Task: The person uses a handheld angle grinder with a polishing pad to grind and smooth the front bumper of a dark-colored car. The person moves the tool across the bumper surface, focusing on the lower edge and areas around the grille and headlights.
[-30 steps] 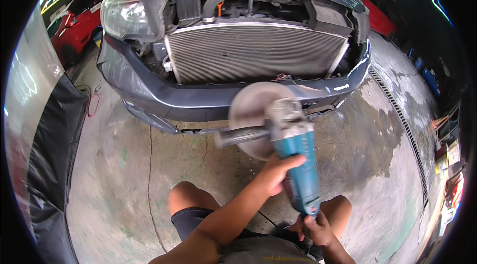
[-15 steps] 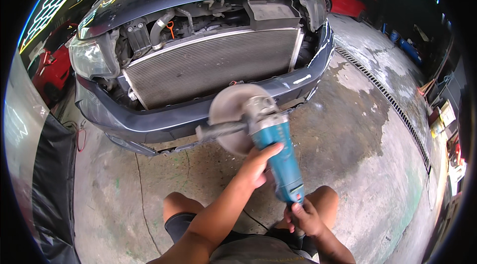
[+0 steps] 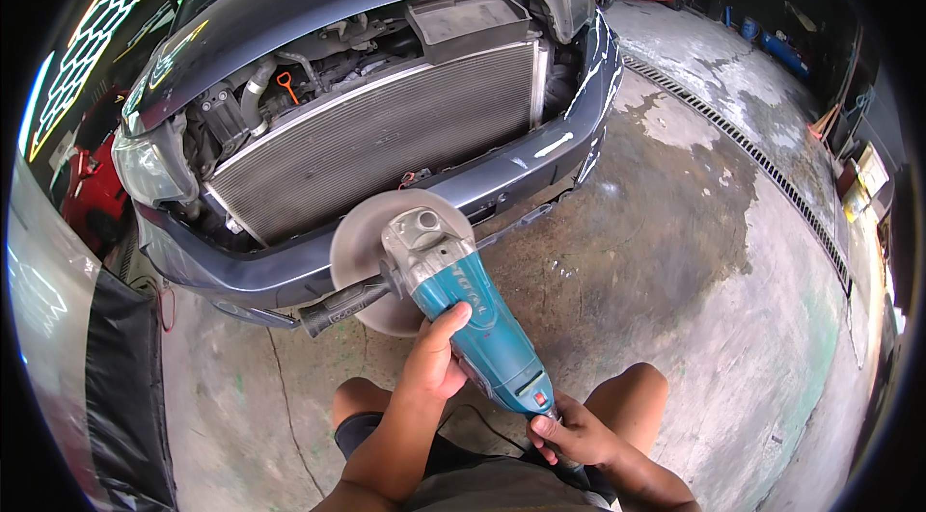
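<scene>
With the view turning right, the left hand (image 3: 439, 358) and right hand (image 3: 571, 433) are keeping their fingers clamped on the blue tool (image 3: 497, 343), its disc (image 3: 359, 237) staying before the bumper (image 3: 270, 269)

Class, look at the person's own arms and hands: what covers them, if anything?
The left hand and right hand wear no gloves. The left forearm and right forearm are bare: no sleeve, watch or band shows. Rings cannot be ruled out, since parts of both hands are hidden.
</scene>
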Demonstrator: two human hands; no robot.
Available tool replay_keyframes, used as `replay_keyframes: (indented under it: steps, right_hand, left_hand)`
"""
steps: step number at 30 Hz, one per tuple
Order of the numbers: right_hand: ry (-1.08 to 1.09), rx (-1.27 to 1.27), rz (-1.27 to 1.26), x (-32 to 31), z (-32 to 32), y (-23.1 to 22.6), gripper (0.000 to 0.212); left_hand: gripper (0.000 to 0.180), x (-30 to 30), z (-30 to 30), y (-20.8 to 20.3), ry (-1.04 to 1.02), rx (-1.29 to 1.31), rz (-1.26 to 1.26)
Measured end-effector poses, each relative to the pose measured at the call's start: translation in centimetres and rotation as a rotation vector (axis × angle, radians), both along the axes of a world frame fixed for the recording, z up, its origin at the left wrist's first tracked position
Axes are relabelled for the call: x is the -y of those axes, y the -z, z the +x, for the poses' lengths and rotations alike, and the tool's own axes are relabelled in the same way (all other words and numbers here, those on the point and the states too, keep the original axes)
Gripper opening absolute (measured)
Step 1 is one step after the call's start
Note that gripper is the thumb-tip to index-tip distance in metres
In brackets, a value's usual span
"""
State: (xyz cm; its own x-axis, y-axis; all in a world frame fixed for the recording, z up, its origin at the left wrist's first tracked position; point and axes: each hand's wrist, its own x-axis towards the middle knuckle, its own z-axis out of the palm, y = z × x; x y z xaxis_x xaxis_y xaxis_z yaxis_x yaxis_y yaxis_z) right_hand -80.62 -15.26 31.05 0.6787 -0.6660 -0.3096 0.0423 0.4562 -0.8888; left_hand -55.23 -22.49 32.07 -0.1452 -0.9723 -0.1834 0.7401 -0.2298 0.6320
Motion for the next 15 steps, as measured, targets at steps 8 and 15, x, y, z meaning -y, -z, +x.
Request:
replay_keyframes:
  steps: [8, 15]
  right_hand:
    - [0.291, -0.224, -0.018, 3.1, -3.7, -1.3, 0.061]
    - [0.211, -0.245, -0.092, 2.2, -2.6, -4.5, 0.069]
  left_hand:
    - [0.058, 8.8, -6.1, -0.2, 0.215, -0.025, 0.002]
    - [0.056, 4.8, -4.0, -1.6, 0.104, -0.149, -0.015]
